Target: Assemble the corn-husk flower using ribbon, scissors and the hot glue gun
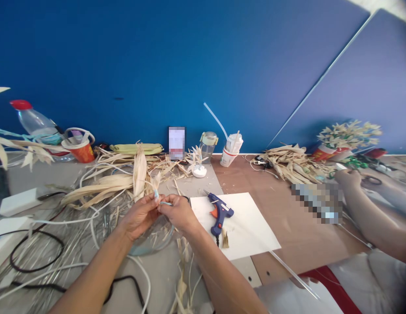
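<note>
My left hand (pixel 140 216) pinches the base of a small corn husk piece (pixel 156 179), its pale tip pointing up between the fingers. Light-blue tape (pixel 156 193) is wrapped round that base. Close beside it, my right hand (pixel 180 214) is closed on a narrow light-blue strip (pixel 166 203). More pale blue band (pixel 150 249) loops below both hands. Dried corn husks (pixel 98 187) lie just beyond my left hand. A dark blue glue gun (pixel 220 213) rests on a white sheet (pixel 255 226) to the right of my right hand.
Cables (pixel 59 244) and clear rods cross the left side. Along the wall stand a bottle (pixel 36 120), a red cup (pixel 82 150), a phone (pixel 176 141), a jar (pixel 208 146) and a white cup (pixel 228 158). A co-worker's arm (pixel 369 213) reaches in at right, near a husk pile (pixel 288 163).
</note>
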`<action>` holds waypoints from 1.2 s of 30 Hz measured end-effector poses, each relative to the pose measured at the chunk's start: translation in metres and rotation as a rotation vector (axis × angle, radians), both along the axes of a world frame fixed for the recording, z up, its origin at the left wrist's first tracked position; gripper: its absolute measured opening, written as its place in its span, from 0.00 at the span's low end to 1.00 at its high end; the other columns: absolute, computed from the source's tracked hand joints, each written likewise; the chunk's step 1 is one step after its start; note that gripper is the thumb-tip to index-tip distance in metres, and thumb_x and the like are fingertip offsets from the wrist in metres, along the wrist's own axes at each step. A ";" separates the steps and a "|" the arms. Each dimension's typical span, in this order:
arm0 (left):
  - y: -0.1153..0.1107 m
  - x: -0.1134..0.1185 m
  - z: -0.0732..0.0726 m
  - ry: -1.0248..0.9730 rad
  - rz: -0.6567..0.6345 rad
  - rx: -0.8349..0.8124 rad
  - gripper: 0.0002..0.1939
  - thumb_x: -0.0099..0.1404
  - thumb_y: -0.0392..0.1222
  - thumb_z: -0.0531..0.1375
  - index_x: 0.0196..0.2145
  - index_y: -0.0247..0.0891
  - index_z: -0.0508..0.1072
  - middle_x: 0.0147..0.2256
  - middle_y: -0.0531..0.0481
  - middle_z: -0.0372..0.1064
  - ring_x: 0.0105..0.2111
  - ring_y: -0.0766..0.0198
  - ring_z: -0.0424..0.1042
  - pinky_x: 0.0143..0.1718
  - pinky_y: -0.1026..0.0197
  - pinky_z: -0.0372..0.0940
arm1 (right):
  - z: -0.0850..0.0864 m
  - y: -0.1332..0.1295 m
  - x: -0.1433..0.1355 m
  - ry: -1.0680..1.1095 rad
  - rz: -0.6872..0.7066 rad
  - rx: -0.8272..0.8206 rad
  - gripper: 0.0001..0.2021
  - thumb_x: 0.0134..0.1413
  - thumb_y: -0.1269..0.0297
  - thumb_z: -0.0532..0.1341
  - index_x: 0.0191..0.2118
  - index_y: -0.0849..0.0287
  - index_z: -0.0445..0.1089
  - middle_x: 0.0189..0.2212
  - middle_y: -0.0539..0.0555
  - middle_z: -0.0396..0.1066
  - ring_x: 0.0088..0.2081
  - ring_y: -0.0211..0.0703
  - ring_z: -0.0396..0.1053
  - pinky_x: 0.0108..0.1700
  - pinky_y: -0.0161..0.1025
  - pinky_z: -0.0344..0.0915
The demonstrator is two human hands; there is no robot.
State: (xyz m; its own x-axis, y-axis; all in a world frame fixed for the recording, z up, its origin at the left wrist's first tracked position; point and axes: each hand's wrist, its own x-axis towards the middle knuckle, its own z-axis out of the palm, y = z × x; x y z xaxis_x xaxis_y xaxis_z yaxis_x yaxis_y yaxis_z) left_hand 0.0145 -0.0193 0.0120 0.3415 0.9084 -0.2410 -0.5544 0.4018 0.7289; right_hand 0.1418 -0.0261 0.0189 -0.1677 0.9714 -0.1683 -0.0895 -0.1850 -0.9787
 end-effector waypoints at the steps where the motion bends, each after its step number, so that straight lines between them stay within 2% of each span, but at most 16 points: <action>1: 0.000 0.000 0.000 -0.008 -0.012 0.013 0.09 0.49 0.35 0.68 0.30 0.31 0.75 0.27 0.49 0.71 0.26 0.68 0.68 0.30 0.66 0.65 | 0.001 0.000 0.000 0.048 -0.001 -0.018 0.05 0.36 0.66 0.61 0.22 0.60 0.64 0.17 0.44 0.61 0.21 0.31 0.55 0.25 0.31 0.50; 5: 0.000 -0.002 -0.002 -0.044 -0.051 0.037 0.14 0.52 0.37 0.66 0.37 0.33 0.75 0.30 0.47 0.72 0.28 0.65 0.70 0.32 0.63 0.67 | 0.007 0.001 0.003 0.227 0.042 -0.110 0.07 0.33 0.65 0.61 0.19 0.59 0.62 0.12 0.42 0.56 0.17 0.29 0.49 0.22 0.32 0.45; 8: 0.001 -0.004 -0.002 -0.066 0.005 0.036 0.13 0.53 0.37 0.65 0.38 0.33 0.75 0.31 0.47 0.72 0.27 0.66 0.68 0.31 0.62 0.67 | 0.009 0.000 0.004 0.286 0.093 -0.145 0.07 0.31 0.66 0.62 0.18 0.59 0.61 0.12 0.42 0.56 0.16 0.29 0.48 0.21 0.33 0.43; 11: 0.003 -0.008 0.001 -0.091 0.033 0.061 0.12 0.54 0.38 0.64 0.37 0.32 0.75 0.29 0.49 0.70 0.24 0.68 0.65 0.29 0.62 0.66 | 0.009 -0.001 0.003 0.288 0.131 -0.167 0.06 0.30 0.66 0.62 0.17 0.59 0.64 0.12 0.43 0.58 0.16 0.30 0.49 0.21 0.33 0.43; 15: 0.003 -0.013 0.003 -0.083 -0.005 0.081 0.12 0.51 0.38 0.64 0.35 0.31 0.75 0.22 0.52 0.63 0.23 0.67 0.64 0.28 0.62 0.65 | 0.009 -0.002 0.002 0.284 0.187 -0.192 0.02 0.32 0.68 0.62 0.19 0.59 0.68 0.11 0.43 0.58 0.16 0.30 0.50 0.21 0.33 0.43; 19: 0.002 -0.013 0.006 -0.084 -0.013 0.084 0.07 0.50 0.36 0.66 0.28 0.33 0.74 0.21 0.53 0.61 0.23 0.68 0.62 0.26 0.64 0.63 | 0.009 -0.002 0.000 0.257 0.219 -0.221 0.03 0.34 0.70 0.62 0.18 0.60 0.66 0.10 0.42 0.56 0.15 0.30 0.50 0.20 0.33 0.43; 22: 0.001 -0.012 0.009 -0.096 -0.031 0.115 0.07 0.48 0.36 0.67 0.25 0.34 0.72 0.22 0.53 0.59 0.22 0.70 0.60 0.23 0.66 0.60 | 0.006 -0.002 -0.001 0.235 0.234 -0.210 0.04 0.34 0.70 0.62 0.18 0.59 0.64 0.09 0.42 0.56 0.14 0.30 0.49 0.20 0.33 0.44; 24: 0.001 -0.012 0.011 -0.087 -0.032 0.126 0.07 0.48 0.37 0.68 0.24 0.34 0.72 0.22 0.53 0.58 0.22 0.70 0.59 0.23 0.67 0.60 | 0.003 -0.002 -0.002 0.171 0.205 -0.175 0.04 0.35 0.70 0.61 0.18 0.59 0.64 0.10 0.42 0.57 0.15 0.30 0.49 0.20 0.32 0.45; 28: 0.002 -0.012 0.010 -0.075 -0.024 0.118 0.07 0.48 0.35 0.67 0.24 0.34 0.72 0.24 0.52 0.59 0.25 0.69 0.61 0.27 0.66 0.61 | 0.000 -0.003 -0.002 -0.087 0.084 -0.055 0.03 0.37 0.69 0.60 0.21 0.59 0.64 0.14 0.43 0.59 0.17 0.30 0.52 0.22 0.32 0.47; 31: 0.003 -0.012 0.007 -0.070 -0.014 0.100 0.06 0.50 0.35 0.67 0.25 0.34 0.72 0.27 0.52 0.62 0.26 0.69 0.62 0.28 0.66 0.62 | 0.002 -0.005 -0.002 -0.258 0.051 0.051 0.02 0.39 0.68 0.60 0.22 0.58 0.65 0.16 0.43 0.60 0.19 0.31 0.54 0.24 0.32 0.49; 34: 0.004 -0.012 0.005 -0.059 0.016 0.076 0.07 0.49 0.34 0.67 0.26 0.33 0.72 0.29 0.52 0.64 0.24 0.72 0.61 0.27 0.67 0.62 | 0.002 -0.007 -0.002 -0.332 0.045 0.097 0.02 0.41 0.67 0.59 0.22 0.58 0.65 0.17 0.44 0.61 0.20 0.32 0.56 0.24 0.32 0.51; 36: 0.005 -0.012 0.004 -0.043 0.032 0.060 0.08 0.48 0.34 0.67 0.26 0.32 0.72 0.26 0.53 0.63 0.21 0.74 0.59 0.25 0.69 0.61 | 0.002 -0.008 -0.003 -0.357 0.038 0.116 0.02 0.42 0.67 0.59 0.23 0.58 0.66 0.17 0.44 0.62 0.21 0.33 0.57 0.25 0.31 0.52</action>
